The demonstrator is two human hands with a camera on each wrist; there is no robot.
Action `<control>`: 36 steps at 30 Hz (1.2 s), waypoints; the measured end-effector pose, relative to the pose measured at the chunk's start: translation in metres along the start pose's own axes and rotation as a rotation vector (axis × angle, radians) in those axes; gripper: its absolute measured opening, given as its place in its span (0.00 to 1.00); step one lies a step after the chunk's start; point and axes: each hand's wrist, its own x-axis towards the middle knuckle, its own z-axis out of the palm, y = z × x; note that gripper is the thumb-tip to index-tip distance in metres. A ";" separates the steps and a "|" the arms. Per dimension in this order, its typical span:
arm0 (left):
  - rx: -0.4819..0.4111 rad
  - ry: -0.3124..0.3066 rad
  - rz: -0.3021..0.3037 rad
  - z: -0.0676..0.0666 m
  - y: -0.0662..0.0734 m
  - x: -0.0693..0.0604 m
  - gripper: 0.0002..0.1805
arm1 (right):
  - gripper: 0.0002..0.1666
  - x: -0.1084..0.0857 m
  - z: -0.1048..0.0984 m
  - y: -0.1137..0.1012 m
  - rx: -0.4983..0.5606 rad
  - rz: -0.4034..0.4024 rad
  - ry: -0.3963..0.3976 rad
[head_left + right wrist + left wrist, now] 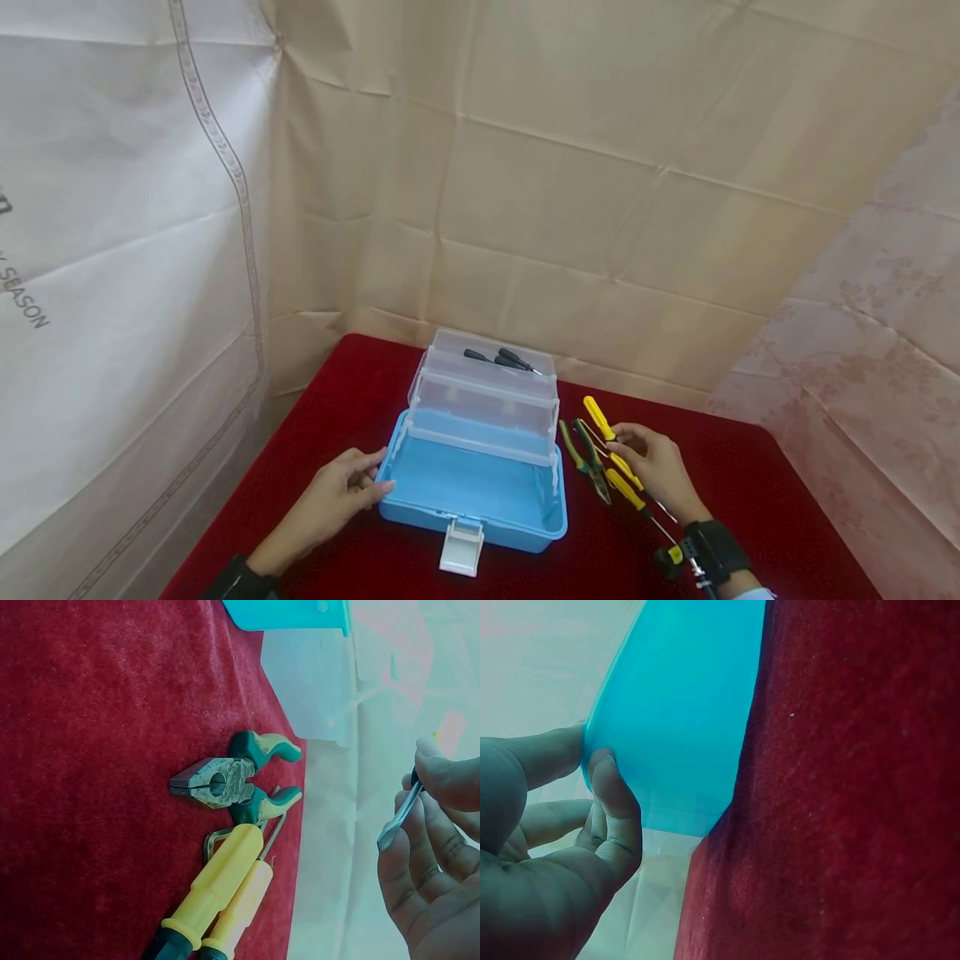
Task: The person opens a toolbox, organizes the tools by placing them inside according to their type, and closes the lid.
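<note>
A blue toolbox [472, 483] stands with its lid and clear trays [480, 417] folded up at the back and its white latch [461, 548] hanging at the front. My left hand [333, 498] pinches the box's left rim; in the left wrist view, thumb and fingers [615, 791] lie on either side of the blue wall [682, 712]. Right of the box, my right hand [660, 468] holds a yellow-handled screwdriver [597, 417] raised above the other tools. Its metal shaft [401, 816] shows between the fingers in the right wrist view.
Pliers with green handles [217, 780] lie on the red cloth [315, 417], beside two more yellow-handled screwdrivers [221, 881] and a bent metal piece [210, 844]. Black-handled tools [513, 359] sit in the top clear tray. A round black-and-yellow object [667, 560] lies by the right wrist.
</note>
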 end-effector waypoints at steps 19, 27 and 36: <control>-0.001 -0.001 0.007 0.000 -0.002 0.001 0.33 | 0.12 0.005 0.006 -0.011 0.017 0.056 -0.025; -0.021 -0.010 0.004 0.001 -0.002 0.001 0.33 | 0.14 0.006 0.007 -0.014 0.015 0.066 -0.036; -0.021 -0.013 0.006 0.003 -0.001 0.001 0.33 | 0.15 0.006 0.007 -0.016 0.044 0.048 -0.050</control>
